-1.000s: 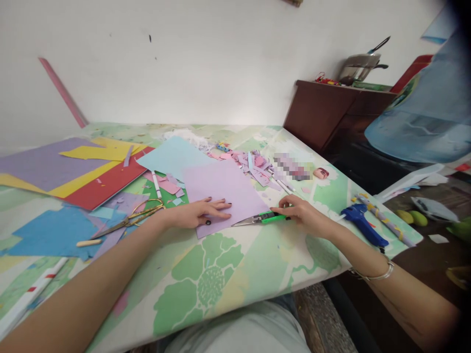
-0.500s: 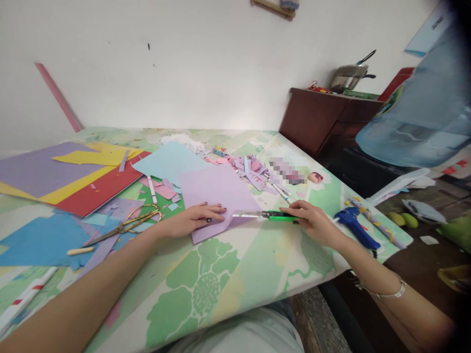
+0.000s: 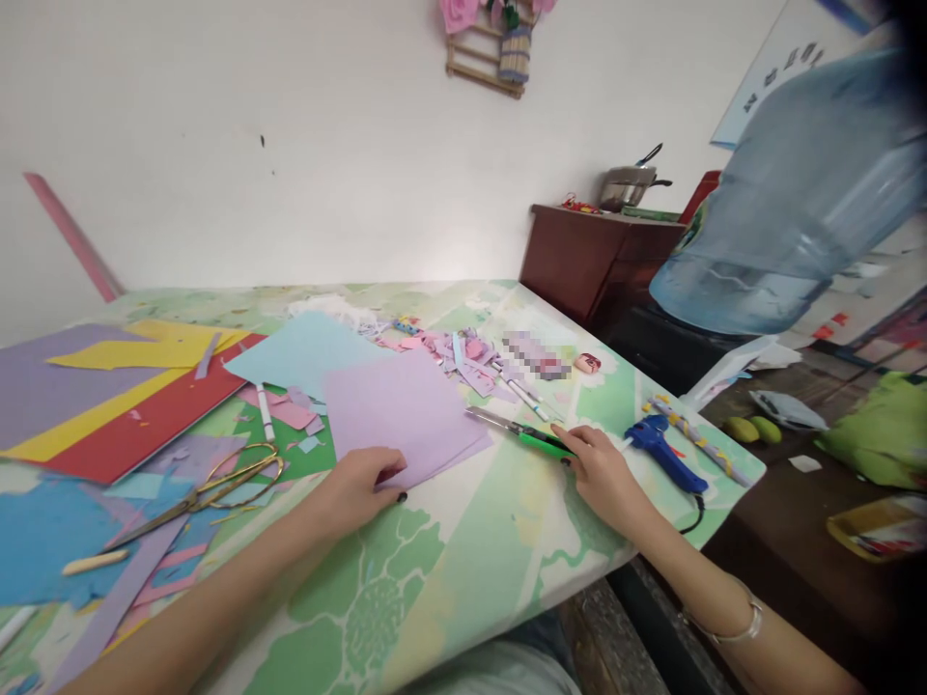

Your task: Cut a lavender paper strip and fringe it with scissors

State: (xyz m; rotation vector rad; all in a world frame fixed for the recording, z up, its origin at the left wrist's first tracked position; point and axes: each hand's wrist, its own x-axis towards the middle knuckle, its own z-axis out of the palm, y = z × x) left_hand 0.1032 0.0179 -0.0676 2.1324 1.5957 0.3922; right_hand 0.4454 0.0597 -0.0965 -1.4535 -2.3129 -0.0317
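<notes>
A sheet of light purple paper (image 3: 406, 410) lies on the table, with another purple sheet's edge showing beneath its right side. At its near left corner, my left hand (image 3: 366, 483) curls its fingers over the paper, thumb at the edge. My right hand (image 3: 598, 473) is closed around a green utility knife (image 3: 532, 439). The knife's blade is extended and points left, close to the paper's right corner. A light blue sheet (image 3: 304, 352) lies partly under the purple one. Gold-handled scissors (image 3: 195, 497) rest on scraps left of my left hand.
Paper scraps (image 3: 467, 357) and white markers (image 3: 525, 396) lie behind the purple sheet. A blue glue gun (image 3: 662, 454) sits by the table's right edge. Red, yellow and purple sheets (image 3: 58, 372) are at the left. Beyond the table stands a large water bottle (image 3: 768, 212).
My left hand has gone from lying flat on the purple paper to curling at its near edge. The knife blade has come away from the lifted paper edge, which now lies flatter.
</notes>
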